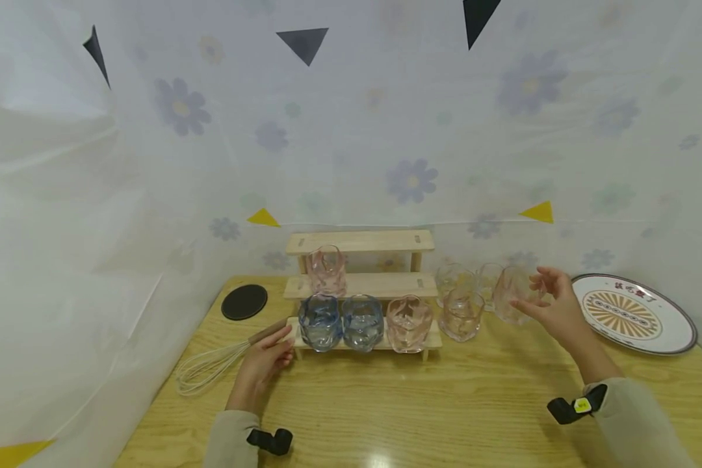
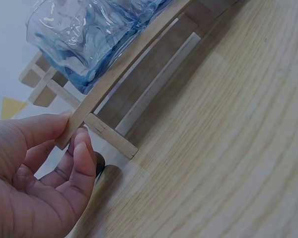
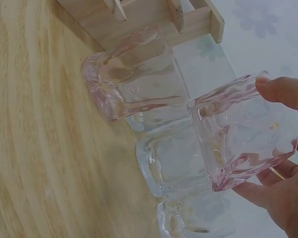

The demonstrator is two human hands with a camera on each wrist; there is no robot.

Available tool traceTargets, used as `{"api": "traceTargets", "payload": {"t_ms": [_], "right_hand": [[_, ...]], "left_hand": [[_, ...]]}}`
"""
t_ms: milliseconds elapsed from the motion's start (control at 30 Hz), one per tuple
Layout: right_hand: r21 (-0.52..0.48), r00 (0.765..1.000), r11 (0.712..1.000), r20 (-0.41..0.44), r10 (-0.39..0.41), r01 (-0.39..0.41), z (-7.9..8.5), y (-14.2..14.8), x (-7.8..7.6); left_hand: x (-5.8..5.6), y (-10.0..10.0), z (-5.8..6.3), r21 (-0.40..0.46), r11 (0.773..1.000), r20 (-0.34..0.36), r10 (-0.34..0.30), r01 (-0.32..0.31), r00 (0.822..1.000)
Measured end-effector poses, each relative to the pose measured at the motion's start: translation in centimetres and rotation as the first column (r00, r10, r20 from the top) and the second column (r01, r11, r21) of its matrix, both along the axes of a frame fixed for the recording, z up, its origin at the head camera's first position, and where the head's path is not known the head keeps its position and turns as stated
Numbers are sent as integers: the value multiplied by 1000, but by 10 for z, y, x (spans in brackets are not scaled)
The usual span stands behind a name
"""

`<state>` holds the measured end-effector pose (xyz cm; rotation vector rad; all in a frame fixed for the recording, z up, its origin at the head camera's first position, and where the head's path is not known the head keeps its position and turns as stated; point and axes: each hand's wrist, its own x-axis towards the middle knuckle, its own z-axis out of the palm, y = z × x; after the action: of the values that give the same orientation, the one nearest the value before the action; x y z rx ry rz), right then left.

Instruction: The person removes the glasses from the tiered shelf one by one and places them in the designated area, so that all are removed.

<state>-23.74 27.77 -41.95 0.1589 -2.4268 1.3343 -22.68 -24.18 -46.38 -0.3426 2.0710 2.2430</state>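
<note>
Head view: a pink glass is held right of the rack by the widely curved right grip; left wrist: the rack is pinched by the left grip; right wrist: neighbouring glasses could be knocked by low carrying.

Whisk and disc lie left of the rack on the bench, plate right; four glasses stand on the rack.
</note>
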Motion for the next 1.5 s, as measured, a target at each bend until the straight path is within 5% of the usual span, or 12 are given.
{"api": "traceTargets", "payload": {"t_ms": [733, 1500], "right_hand": [[-40, 999, 999, 31, 33, -32, -38, -6, -2], [-12, 998, 1000, 63, 29, -28, -49, -12, -10]], "left_hand": [[0, 1, 0, 5, 1000, -1, 12, -12, 1000], [1, 2, 0, 9, 1000, -9, 9, -9, 1000]]}}
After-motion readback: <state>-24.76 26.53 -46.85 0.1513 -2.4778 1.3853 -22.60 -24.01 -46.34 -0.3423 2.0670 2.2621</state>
